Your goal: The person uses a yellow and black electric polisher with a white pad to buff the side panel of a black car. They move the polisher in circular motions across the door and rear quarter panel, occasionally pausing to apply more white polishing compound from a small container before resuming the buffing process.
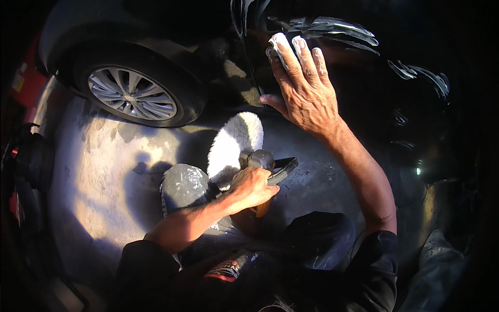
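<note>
My left hand [254, 186] is closed round the handle of a power polisher [258, 158] with a dark head and a loop handle. Its round white fleece pad [236, 145] faces away to the left, clear of the car. Up at the right, my right hand [307, 96] lies flat on the dark car panel [358, 99], fingers stretched out and holding nothing. White paste coats its fingertips. Smears of white paste [338, 27] streak the panel beyond the fingers, with another smear [423, 75] further right.
A car wheel [132, 93] with a silver multi-spoke rim stands at the upper left. My bent knee [185, 187], marked with white, is beside the pad. Sunlight falls on the concrete floor [101, 182]. Something red [28, 86] shows at the far left edge.
</note>
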The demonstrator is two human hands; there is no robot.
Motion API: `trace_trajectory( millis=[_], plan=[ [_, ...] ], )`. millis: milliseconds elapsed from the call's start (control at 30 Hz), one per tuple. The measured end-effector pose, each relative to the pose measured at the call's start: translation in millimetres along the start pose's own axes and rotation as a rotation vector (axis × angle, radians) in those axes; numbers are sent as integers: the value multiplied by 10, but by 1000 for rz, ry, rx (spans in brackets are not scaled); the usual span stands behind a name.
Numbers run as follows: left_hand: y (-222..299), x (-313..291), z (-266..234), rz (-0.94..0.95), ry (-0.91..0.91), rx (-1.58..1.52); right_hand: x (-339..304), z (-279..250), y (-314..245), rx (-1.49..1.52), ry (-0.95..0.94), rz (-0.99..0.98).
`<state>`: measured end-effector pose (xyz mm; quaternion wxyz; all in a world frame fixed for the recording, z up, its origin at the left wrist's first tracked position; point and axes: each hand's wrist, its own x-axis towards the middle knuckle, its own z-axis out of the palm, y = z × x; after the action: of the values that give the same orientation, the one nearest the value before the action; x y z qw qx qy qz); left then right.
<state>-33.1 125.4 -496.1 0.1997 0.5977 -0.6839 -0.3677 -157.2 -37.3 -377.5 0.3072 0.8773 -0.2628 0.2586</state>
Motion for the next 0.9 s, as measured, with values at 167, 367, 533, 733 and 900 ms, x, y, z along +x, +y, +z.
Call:
trace_trajectory(
  millis=[167,367,533,733,900],
  plan=[
    [108,9,-74,-105,-112,-9,-21,682,-431,-187,-255,-293],
    [-60,3,-29,-51,-31,-43,-905,958,-318,-58,-674,-458],
    [-85,-2,-19,-76,-11,-60,-1438,570,-107,434,-857,129],
    [144,-83,0,9,-90,53,-1462,-153,332,51,-61,433],
    [135,-94,-61,19,-135,52,-762,-317,1414,-169,395,812]
  ],
)
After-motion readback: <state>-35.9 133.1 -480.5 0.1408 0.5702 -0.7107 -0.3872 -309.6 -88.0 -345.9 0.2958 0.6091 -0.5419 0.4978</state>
